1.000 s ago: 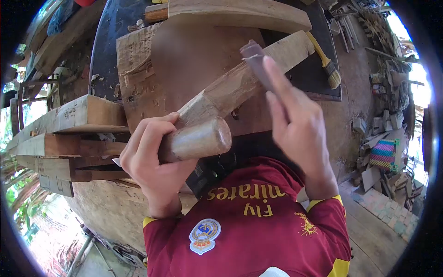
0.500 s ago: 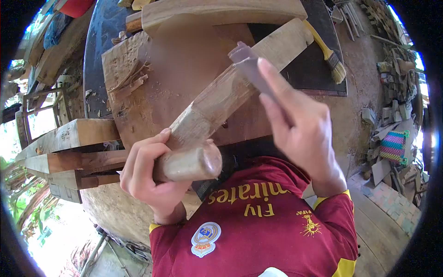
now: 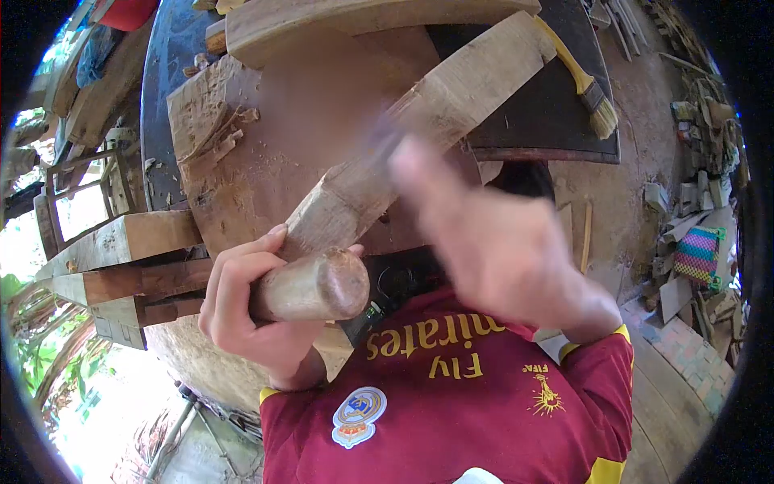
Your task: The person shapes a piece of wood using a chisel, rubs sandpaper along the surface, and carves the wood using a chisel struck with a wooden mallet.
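Observation:
My left hand (image 3: 256, 315) is wrapped round a thick, round-ended wooden cylinder (image 3: 310, 286), and its fingertips touch the lower end of a long wooden bar (image 3: 480, 77). The bar slants up to the right across a brown board (image 3: 266, 181). My right hand (image 3: 504, 250) is blurred by motion over the middle of the bar. Its fingers are closed on a dark folded strip (image 3: 383, 143) that looks like sandpaper, pressed against or just above the wood. The strip's edges are smeared.
A yellow-handled brush (image 3: 597, 101) lies beside the bar's far end. A curved wooden piece (image 3: 363, 18) crosses the back of the dark table (image 3: 532, 121). Stacked timber (image 3: 161, 234) juts out at the left. Wood chips lie on the board. A woven colored bag (image 3: 698, 254) is at the far right.
My right hand and the dark strip have moved left and down along the bar, towards my left hand. The cylinder and my left hand sit slightly further left in view.

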### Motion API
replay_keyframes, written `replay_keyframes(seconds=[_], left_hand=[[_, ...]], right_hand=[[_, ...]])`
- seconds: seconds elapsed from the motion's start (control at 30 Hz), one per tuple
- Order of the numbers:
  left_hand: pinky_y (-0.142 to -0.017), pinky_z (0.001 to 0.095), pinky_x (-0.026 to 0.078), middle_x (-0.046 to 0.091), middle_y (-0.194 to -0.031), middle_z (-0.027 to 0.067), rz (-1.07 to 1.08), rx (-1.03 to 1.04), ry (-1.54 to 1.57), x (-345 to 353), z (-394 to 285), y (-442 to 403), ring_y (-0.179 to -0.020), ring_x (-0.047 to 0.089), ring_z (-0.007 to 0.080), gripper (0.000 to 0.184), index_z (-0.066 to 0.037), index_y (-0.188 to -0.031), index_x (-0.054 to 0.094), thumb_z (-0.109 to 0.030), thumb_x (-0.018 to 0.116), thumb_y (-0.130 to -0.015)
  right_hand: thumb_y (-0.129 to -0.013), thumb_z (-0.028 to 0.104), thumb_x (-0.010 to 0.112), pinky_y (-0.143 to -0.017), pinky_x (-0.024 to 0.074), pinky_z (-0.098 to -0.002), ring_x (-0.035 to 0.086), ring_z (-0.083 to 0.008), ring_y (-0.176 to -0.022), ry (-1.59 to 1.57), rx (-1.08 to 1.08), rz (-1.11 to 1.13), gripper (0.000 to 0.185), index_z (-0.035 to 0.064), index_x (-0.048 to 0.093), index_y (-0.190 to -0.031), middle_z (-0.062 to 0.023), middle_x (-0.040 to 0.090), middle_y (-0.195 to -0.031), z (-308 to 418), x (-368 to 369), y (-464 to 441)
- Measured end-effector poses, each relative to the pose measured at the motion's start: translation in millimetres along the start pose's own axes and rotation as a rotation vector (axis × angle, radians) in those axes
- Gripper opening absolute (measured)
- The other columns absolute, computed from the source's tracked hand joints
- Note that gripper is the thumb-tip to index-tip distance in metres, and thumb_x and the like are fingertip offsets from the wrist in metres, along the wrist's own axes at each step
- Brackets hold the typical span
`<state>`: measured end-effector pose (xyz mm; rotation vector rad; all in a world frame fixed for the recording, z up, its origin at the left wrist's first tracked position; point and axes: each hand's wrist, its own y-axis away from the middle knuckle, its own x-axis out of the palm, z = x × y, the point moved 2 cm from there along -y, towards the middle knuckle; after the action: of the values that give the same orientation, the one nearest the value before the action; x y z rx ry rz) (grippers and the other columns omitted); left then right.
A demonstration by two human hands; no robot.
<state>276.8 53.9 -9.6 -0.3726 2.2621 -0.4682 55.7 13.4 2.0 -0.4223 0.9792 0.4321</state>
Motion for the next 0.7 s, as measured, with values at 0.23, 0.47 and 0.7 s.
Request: replay_keyframes(seconds=[0.23, 0.47, 0.7], left_hand=[[-0.073, 0.0306, 0.051, 0.068, -0.083, 0.0116, 0.006, -0.052, -0.018, 0, -3, 0, -0.081, 0.066, 0.0197, 0.057, -0.004, -0.079, 0.056, -0.015, 0.100, -0.044], [-0.073, 0.0307, 0.051, 0.068, -0.083, 0.0109, 0.017, -0.045, -0.031, -1, -3, 0, -0.079, 0.066, 0.0197, 0.057, -0.004, -0.081, 0.057, -0.016, 0.099, -0.045], [-0.073, 0.0308, 0.050, 0.067, -0.083, 0.0114, 0.014, -0.057, -0.012, -1, -4, 0, -0.079, 0.065, 0.0206, 0.057, -0.004, -0.081, 0.056, -0.015, 0.099, -0.046]], right_hand=[[-0.084, -0.002, 0.064, -0.050, 0.0490, -0.0353, 0.059, -0.0254, -0.053, -0.128, -0.046, 0.075, 0.057, 0.0029, 0.052, -0.139, -0.0169, 0.069, -0.083, 1, 1, 4], [-0.080, -0.005, 0.065, -0.054, 0.0527, -0.0337, 0.064, -0.0218, -0.058, -0.133, -0.059, 0.178, 0.059, -0.0002, 0.052, -0.137, -0.0192, 0.070, -0.101, 1, -1, 5], [-0.082, -0.006, 0.063, -0.053, 0.0511, -0.0339, 0.064, -0.0224, -0.056, -0.147, -0.040, 0.066, 0.058, 0.0026, 0.052, -0.138, -0.0205, 0.070, -0.095, -7, -1, 2]])
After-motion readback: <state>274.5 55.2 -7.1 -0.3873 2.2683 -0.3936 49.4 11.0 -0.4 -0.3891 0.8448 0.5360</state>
